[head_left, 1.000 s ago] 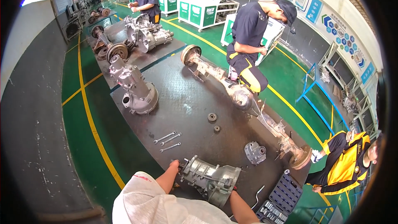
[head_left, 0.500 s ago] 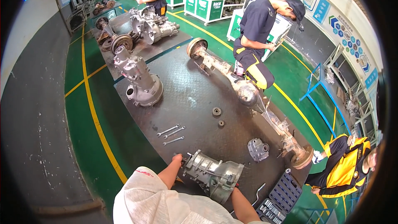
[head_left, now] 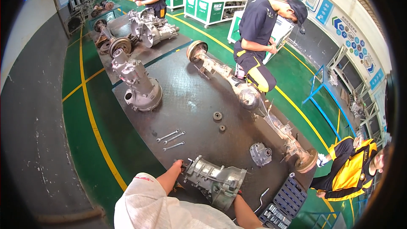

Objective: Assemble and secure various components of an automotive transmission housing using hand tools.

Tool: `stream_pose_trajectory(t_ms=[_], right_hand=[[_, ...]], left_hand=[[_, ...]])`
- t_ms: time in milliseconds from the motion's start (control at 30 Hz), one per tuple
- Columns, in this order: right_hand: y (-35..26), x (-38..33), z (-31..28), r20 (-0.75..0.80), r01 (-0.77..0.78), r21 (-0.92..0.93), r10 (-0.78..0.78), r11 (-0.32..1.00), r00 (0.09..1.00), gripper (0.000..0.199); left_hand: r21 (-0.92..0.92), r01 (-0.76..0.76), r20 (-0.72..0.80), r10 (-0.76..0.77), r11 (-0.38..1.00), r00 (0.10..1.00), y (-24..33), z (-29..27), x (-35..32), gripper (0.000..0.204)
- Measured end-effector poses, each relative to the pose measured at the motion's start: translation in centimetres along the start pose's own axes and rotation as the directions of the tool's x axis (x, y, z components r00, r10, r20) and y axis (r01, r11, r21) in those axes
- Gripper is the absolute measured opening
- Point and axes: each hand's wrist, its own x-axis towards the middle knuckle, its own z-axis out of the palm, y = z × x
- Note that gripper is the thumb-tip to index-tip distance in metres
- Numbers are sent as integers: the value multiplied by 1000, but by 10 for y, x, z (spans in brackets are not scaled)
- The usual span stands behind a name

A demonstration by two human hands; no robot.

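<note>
A grey metal gearbox (head_left: 215,180) lies on its side at the near edge of the steel-topped table, its wide bell housing to the right. My left hand (head_left: 179,165) grips its narrow left end, beside a protruding shaft; the fingertips are hard to see. At the right end, my right hand (head_left: 238,196) is closed on the rim of the bell housing, which hides most of its fingers. Several combination wrenches (head_left: 171,137) lie left of centre. Past the gearbox are a larger gear ring (head_left: 217,115), a smaller one (head_left: 222,128) and a small grey housing (head_left: 260,154).
An open socket set case (head_left: 290,195) and a bent crank-like bar (head_left: 262,199) lie at near right. A long axle (head_left: 248,95) spans the table's right side. Another gearbox (head_left: 137,85) stands upright at left. Co-workers stand at the right and far end.
The head view has shifted slightly, moving everything a little leftward. My hands stay at both ends of the gearbox. The co-worker beyond the axle has brought their hands together.
</note>
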Motion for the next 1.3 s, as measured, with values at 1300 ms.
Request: stream_pose_trajectory(t_ms=[1300], right_hand=[[95,0,63,-437,321,572,-50,755,898,67]], left_hand=[[358,-877,586,654,321,479,22,199,-345,24]])
